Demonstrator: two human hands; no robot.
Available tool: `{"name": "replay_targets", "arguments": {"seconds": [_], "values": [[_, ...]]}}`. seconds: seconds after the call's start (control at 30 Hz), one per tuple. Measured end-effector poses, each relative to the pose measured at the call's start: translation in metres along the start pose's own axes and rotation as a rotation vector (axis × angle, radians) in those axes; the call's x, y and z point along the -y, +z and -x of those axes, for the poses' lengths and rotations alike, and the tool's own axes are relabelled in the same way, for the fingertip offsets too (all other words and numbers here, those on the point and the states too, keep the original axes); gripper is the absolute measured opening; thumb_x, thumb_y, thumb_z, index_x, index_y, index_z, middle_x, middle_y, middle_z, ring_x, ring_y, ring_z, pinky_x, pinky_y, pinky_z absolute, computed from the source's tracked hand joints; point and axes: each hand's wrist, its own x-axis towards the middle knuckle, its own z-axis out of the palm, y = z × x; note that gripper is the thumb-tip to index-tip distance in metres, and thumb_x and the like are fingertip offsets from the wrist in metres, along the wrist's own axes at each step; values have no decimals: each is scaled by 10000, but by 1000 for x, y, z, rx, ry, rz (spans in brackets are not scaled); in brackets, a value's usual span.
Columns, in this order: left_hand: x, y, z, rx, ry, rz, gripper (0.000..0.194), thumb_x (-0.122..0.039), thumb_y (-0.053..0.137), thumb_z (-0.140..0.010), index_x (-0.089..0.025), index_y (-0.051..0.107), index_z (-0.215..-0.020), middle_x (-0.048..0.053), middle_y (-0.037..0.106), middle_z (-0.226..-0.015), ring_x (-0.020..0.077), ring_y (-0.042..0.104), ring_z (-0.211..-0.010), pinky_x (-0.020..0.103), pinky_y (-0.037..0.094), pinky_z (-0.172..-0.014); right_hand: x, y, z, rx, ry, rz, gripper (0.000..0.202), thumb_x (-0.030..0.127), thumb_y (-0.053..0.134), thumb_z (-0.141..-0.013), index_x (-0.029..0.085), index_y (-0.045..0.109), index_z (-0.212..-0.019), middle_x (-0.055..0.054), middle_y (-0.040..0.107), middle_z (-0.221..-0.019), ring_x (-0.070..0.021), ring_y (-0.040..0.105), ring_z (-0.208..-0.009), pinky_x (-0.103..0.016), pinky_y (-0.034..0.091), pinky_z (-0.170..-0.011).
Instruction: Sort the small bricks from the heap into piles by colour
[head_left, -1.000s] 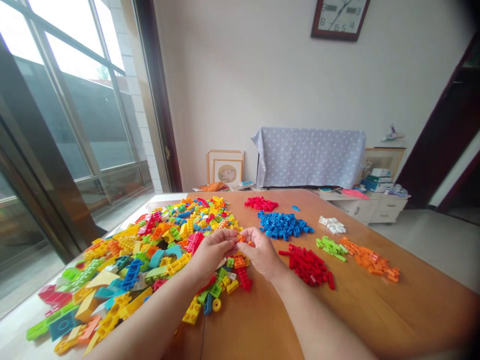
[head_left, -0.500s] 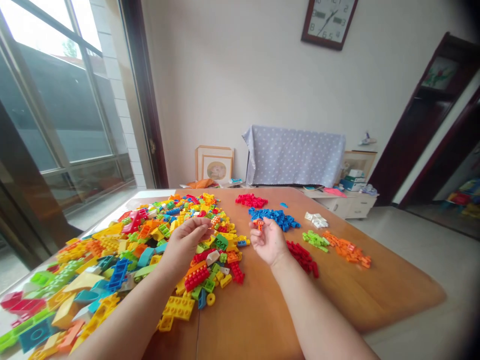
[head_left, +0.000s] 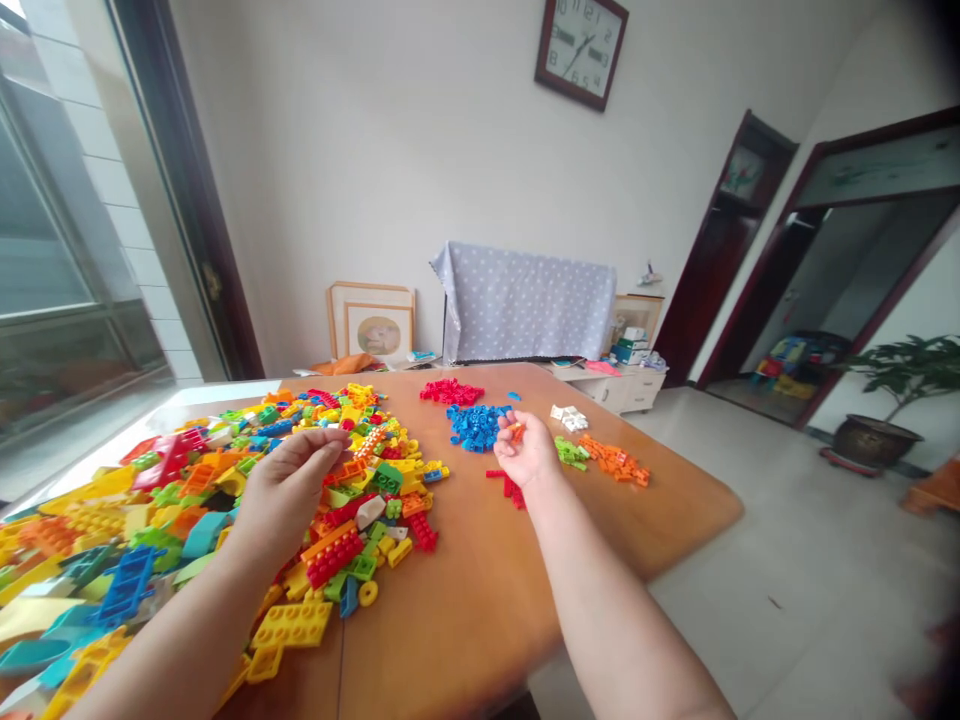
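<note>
The right hand (head_left: pixel 527 455) pinches a small orange brick (head_left: pixel 516 432) in its grip above the wooden surface (head_left: pixel 480 600), near the blue pile (head_left: pixel 474 426). The left hand (head_left: pixel 289 485) hovers over the big mixed heap (head_left: pixel 225 500), fingers curled together; I cannot tell whether they hold anything. Sorted red pile (head_left: pixel 451 391), white pile (head_left: pixel 568 417), green pile (head_left: pixel 571 452) and orange pile (head_left: pixel 615 461) already lie apart, but most bricks look unsorted.

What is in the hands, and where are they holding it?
The right hand pinches a small orange brick at its fingertips. Whether the left hand holds anything cannot be told.
</note>
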Motion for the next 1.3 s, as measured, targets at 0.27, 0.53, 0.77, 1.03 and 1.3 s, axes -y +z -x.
{"name": "replay_targets", "arguments": {"seconds": [0.27,0.53,0.77,1.03,1.3], "values": [[-1,-11,-6,-27,-1,9,334,-468,791,-788,-234,742,-1021,18,752,-1031,203,680,-1003,331,511,-981,26,-110,-20,-473,-282,656,277,429,491,-950,228,589,-1113,-76,671,-1058,-204,617,-884,-270,459,-664],[1,-13,-9,-28,-21,-78,504,-601,803,-697,-224,741,-1026,62,754,-1047,263,678,-1064,404,513,-1029,36,-182,-44,-583,-232,1319,288,287,459,-1003,255,648,-1219,-125,647,-1273,-284,564,-1203,-397,405,-983],[6,-18,-12,-59,-36,-44,503,-579,825,-690,-233,750,-1047,76,755,-1134,287,686,-1098,477,478,-1099,17,-192,-60,-559,-238,1641,353,303,395,-1031,272,674,-1246,-132,640,-1300,-337,463,-1279,-528,307,-1054],[4,-17,-12,-83,-73,-48,534,-594,839,-647,-229,756,-1028,81,767,-1098,298,687,-1097,477,470,-1105,16,-201,-63,-584,-218,1734,384,330,443,-1012,343,625,-1349,-96,640,-1362,-325,432,-1316,-529,324,-1023],[11,-20,-14,-62,-75,-94,527,-607,815,-687,-247,749,-1065,70,769,-1108,291,693,-1102,447,489,-1082,15,-206,-65,-597,-251,1745,390,359,464,-1001,361,626,-1356,-72,599,-1453,-313,401,-1377,-534,322,-1048]]}}
